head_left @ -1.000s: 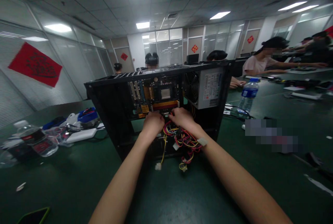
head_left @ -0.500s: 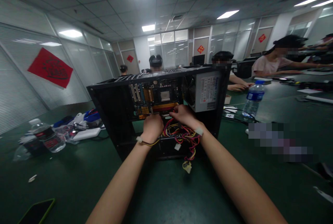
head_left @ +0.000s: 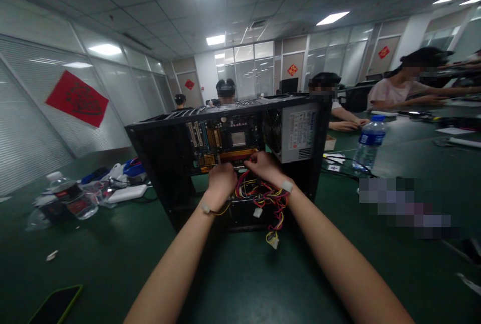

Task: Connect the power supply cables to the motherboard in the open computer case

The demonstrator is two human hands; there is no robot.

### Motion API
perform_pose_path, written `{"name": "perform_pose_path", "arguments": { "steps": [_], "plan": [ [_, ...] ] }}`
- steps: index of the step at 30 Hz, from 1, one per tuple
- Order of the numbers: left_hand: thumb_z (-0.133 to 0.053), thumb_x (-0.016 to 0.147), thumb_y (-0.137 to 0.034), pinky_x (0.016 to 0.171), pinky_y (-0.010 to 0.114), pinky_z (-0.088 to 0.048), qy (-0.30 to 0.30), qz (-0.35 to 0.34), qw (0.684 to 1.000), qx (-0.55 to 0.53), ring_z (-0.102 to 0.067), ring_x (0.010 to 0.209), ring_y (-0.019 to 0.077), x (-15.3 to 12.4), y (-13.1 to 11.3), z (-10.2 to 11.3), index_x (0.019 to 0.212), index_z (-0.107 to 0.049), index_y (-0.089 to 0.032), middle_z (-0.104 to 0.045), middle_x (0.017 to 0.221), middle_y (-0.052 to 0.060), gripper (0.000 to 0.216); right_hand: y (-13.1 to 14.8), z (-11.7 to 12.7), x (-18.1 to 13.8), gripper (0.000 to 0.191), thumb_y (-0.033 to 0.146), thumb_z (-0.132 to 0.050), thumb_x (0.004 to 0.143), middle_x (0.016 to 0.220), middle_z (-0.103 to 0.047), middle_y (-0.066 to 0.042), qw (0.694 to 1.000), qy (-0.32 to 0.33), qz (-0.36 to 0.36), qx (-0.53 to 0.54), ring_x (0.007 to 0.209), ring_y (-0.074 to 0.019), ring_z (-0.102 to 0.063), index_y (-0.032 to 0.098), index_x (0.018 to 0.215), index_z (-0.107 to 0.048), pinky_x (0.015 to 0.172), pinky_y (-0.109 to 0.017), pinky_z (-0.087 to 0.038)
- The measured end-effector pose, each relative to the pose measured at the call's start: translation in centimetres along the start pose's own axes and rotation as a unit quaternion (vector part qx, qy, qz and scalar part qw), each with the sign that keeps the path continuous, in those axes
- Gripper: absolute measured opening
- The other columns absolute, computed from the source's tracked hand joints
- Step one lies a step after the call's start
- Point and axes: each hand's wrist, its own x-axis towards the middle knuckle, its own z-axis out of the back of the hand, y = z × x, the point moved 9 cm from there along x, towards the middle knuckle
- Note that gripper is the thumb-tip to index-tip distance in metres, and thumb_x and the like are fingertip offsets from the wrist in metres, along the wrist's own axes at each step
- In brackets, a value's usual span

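Observation:
An open black computer case [head_left: 148, 156] stands upright in front of me, its motherboard [head_left: 195, 156] facing out. My left hand [head_left: 222, 181] is closed at the board's lower edge, its fingertips hidden behind the knuckles. Beside it, my right hand [head_left: 265, 167] makes a pinch near the same edge, below the orange and red memory slots [head_left: 238, 155]; what lies between the fingers is too small to tell. Red, yellow and black power cables [head_left: 259, 191] hang below both hands, some lying against my wrists. The power supply [head_left: 298, 133] sits at upper right in the case.
A water bottle [head_left: 370, 143] stands right of the case, near black cables. On the left are another bottle [head_left: 73, 196], a white box-like device [head_left: 127, 193] and bagged items. A phone [head_left: 56, 305] lies at front left. Co-workers sit across and to the right.
Both hands keep almost the same place at the board's lower edge. The view has shifted slightly, so the surroundings sit a little further right.

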Motion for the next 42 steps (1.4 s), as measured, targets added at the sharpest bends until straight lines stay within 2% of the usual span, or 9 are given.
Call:
{"name": "perform_pose_path", "arguments": {
  "steps": [13, 21, 27, 34, 37, 39, 42],
  "plan": [
    [-0.045, 0.096, -0.023, 0.081, 0.041, -0.055, -0.004, -0.044, 0.999, 0.027, -0.073, 0.097, 0.0358, -0.2, -0.7, 0.2, 0.102, -0.076, -0.005, -0.074, 0.097, 0.025, 0.037, 0.2, -0.5, 0.2, 0.022, 0.024, -0.062, 0.089, 0.071, -0.07, -0.007, 1.0, 0.001, 0.016, -0.011, 0.063, -0.0131, -0.055, 0.009, 0.076, -0.073, 0.054, -0.025, -0.027],
    [-0.047, 0.097, -0.024, 0.081, 0.04, -0.055, -0.016, -0.035, 0.999, 0.033, -0.073, 0.095, 0.0336, -0.2, -0.3, -0.1, 0.1, -0.076, -0.007, -0.075, 0.095, 0.022, 0.035, 0.5, -0.4, 0.2, 0.024, 0.024, -0.062, 0.089, 0.072, -0.071, -0.009, 0.999, -0.004, 0.016, -0.032, 0.06, -0.0126, -0.055, 0.01, 0.077, -0.076, 0.054, -0.026, -0.025],
    [-0.045, 0.097, -0.021, 0.084, 0.043, -0.054, -0.011, -0.038, 0.999, 0.026, -0.073, 0.096, 0.0353, 0.1, -0.6, -0.2, 0.099, -0.077, -0.007, -0.074, 0.097, 0.024, 0.034, 0.2, -0.6, 0.5, 0.022, 0.023, -0.062, 0.089, 0.074, -0.072, -0.009, 0.999, -0.007, 0.022, -0.029, 0.061, -0.0131, -0.055, 0.009, 0.078, -0.076, 0.054, -0.027, -0.024],
    [-0.051, 0.094, -0.024, 0.084, 0.043, -0.053, 0.009, -0.005, 0.999, -0.038, -0.071, 0.101, 0.0382, 1.2, 0.0, -0.6, 0.102, -0.076, -0.005, -0.073, 0.1, 0.027, 0.033, -0.1, -0.5, 0.6, 0.024, 0.024, -0.059, 0.092, 0.074, -0.07, -0.008, 1.0, -0.016, 0.019, -0.013, 0.063, -0.013, -0.056, 0.009, 0.079, -0.073, 0.055, -0.026, -0.026],
    [-0.055, 0.093, -0.031, 0.081, 0.038, -0.05, 0.02, 0.021, 0.995, -0.099, -0.071, 0.098, 0.0342, 1.6, 1.0, -1.4, 0.097, -0.078, -0.009, -0.075, 0.097, 0.023, 0.031, 0.0, -0.6, 0.7, 0.024, 0.024, -0.06, 0.091, 0.071, -0.069, -0.007, 1.0, -0.017, 0.022, -0.004, 0.063, -0.0128, -0.055, 0.01, 0.076, -0.072, 0.054, -0.026, -0.026],
    [-0.057, 0.093, -0.037, 0.072, 0.032, -0.047, 0.044, 0.028, 0.986, -0.155, -0.071, 0.086, 0.0281, 1.7, 1.7, -2.4, 0.086, -0.078, -0.013, -0.075, 0.084, 0.016, 0.033, 0.1, -0.7, 0.7, 0.024, 0.024, -0.06, 0.091, 0.07, -0.068, -0.006, 1.0, -0.015, 0.024, 0.002, 0.062, -0.0129, -0.055, 0.01, 0.074, -0.071, 0.055, -0.026, -0.026],
    [-0.053, 0.095, -0.042, 0.059, 0.027, -0.039, 0.088, 0.029, 0.965, -0.247, -0.062, 0.063, 0.0185, 1.7, 2.4, -3.7, 0.067, -0.073, -0.014, -0.066, 0.061, 0.006, 0.044, 0.1, -0.7, 0.8, 0.024, 0.025, -0.06, 0.091, 0.072, -0.069, -0.007, 1.0, -0.017, 0.021, 0.011, 0.064, -0.0137, -0.056, 0.01, 0.075, -0.07, 0.056, -0.026, -0.027]
  ]
}}
